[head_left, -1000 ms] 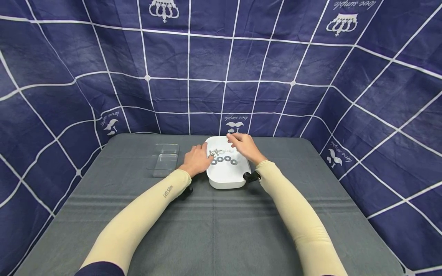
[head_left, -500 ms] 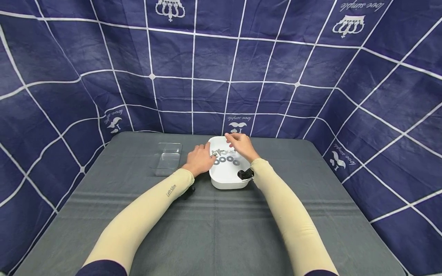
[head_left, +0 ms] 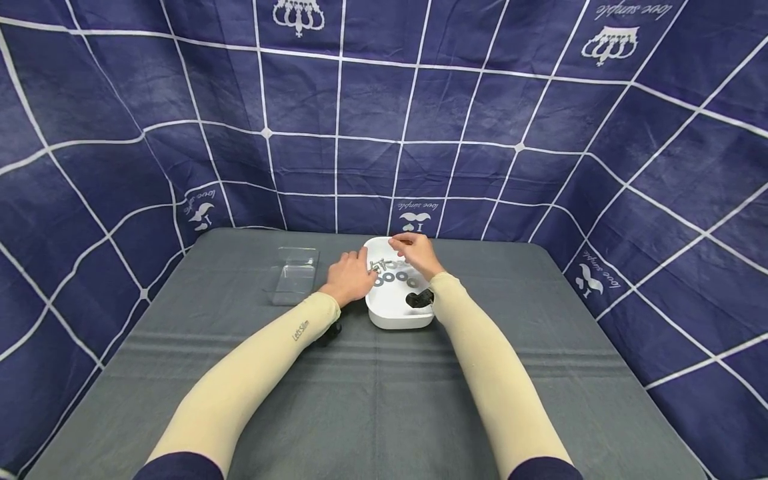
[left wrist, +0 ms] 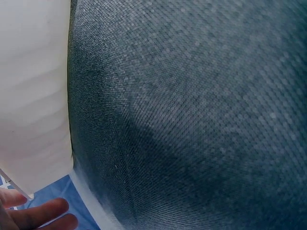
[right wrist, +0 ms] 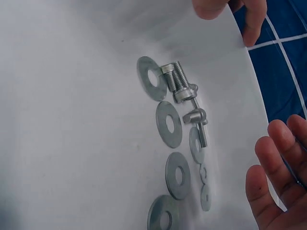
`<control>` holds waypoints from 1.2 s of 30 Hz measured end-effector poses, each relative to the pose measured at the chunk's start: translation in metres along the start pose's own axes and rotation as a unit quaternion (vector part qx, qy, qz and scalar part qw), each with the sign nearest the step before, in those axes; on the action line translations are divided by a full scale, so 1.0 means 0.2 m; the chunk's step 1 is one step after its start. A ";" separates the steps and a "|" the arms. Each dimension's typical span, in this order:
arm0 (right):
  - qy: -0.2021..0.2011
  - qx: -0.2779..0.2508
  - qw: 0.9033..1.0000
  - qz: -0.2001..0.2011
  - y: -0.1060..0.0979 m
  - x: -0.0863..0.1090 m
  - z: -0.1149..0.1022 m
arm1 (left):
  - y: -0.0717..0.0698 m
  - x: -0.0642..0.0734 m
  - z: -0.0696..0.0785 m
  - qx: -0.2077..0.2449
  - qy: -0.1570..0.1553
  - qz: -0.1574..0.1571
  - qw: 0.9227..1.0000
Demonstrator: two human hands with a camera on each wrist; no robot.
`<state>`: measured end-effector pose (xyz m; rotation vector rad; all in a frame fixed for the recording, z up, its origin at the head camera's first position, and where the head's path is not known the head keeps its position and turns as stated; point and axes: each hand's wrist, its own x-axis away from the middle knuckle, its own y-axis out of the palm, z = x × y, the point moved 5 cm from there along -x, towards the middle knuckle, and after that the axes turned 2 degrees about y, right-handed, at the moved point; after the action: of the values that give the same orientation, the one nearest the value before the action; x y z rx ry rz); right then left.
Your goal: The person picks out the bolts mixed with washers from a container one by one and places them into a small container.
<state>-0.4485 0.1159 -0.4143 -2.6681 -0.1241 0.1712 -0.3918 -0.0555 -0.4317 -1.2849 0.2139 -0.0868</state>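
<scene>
A white rectangular tray (head_left: 400,303) stands toward the back of the table. In it lie several flat grey washers (right wrist: 178,175), a few smaller washers (right wrist: 205,197) and a small cluster of silver socket-head bolts (right wrist: 178,79). My left hand (head_left: 350,275) rests on the tray's left rim, its thumb over the inside and fingers at the outside, mostly straight. Above the tray's far right part hovers my right hand (head_left: 418,252); its fingers (right wrist: 283,139) are loosely bent and spread, with nothing seen between them.
Left of the tray sits a clear plastic box (head_left: 294,283) with compartments. A grey cloth (head_left: 372,393) covers the table. Blue curtains (head_left: 372,100) with white grid lines hang behind and at both sides. A black wrist camera (head_left: 419,299) hangs over the tray.
My right hand and wrist have moved left over the tray, bringing the black camera inside its right edge. My left hand stays on the rim. The head view has shifted slightly.
</scene>
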 end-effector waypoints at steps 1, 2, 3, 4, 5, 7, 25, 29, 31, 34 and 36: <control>0.003 -0.005 1.000 0.000 0.01 -0.01 0.00 | 0.00 0.00 0.00 -0.001 -0.001 0.000 1.000; 0.007 -0.012 1.000 0.000 0.01 -0.01 0.01 | 0.00 0.00 0.00 -0.002 -0.002 -0.001 1.000; 0.010 -0.015 1.000 -0.001 0.02 -0.02 0.01 | 0.00 0.00 0.00 -0.003 -0.002 -0.002 1.000; 0.014 -0.019 1.000 -0.002 0.03 -0.02 0.01 | 0.00 0.00 0.00 -0.004 -0.001 -0.004 1.000; 0.016 -0.022 1.000 -0.002 0.03 -0.03 0.02 | 0.00 0.00 0.00 -0.004 0.000 -0.006 1.000; 0.022 -0.024 0.999 -0.003 0.05 -0.03 0.03 | 0.00 0.00 0.00 -0.002 0.001 -0.007 1.000; 0.046 0.010 0.998 0.030 0.09 -0.04 0.11 | 0.01 -0.01 0.00 -0.012 -0.002 -0.014 1.000; 0.069 0.013 0.997 0.031 0.10 -0.05 0.13 | 0.01 -0.01 0.00 -0.017 -0.004 -0.012 1.000; 0.091 0.014 0.995 0.034 0.10 -0.06 0.15 | 0.00 -0.01 0.00 -0.017 -0.003 -0.008 1.000; 0.112 0.017 0.993 0.039 0.11 -0.06 0.17 | 0.00 -0.01 0.00 -0.017 -0.001 -0.005 1.000; 0.122 0.017 0.991 0.042 0.12 -0.05 0.18 | 0.00 -0.01 0.00 -0.016 0.000 -0.004 1.000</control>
<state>-0.4626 0.1103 -0.4562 -2.6363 0.0689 -0.1266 -0.3936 -0.0555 -0.4323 -1.3186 0.2110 -0.0898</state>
